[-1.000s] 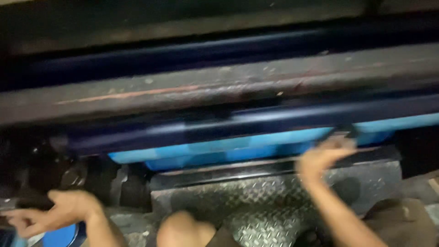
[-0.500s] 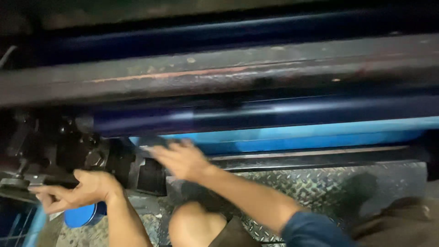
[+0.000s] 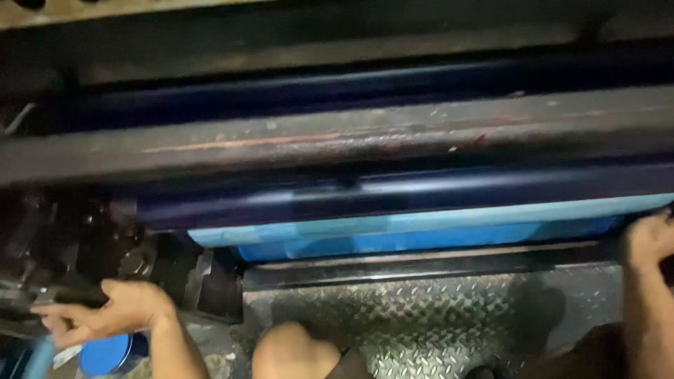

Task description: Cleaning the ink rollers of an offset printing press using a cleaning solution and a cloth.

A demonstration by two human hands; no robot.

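Lying crosswise (left-right), blue roller [image 3: 393, 200]

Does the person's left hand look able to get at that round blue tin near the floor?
Probably yes. The left hand rests on a dark machine part right above the round blue tin, and nothing seems to lie between them. The right hand is far off at the frame's edge.

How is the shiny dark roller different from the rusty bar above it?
The dark blue roller is smooth and glossy; the rusty bar is dull, flat and scratched with reddish marks. The roller sits lower, just above light blue sheeting. Both run long across the machine.
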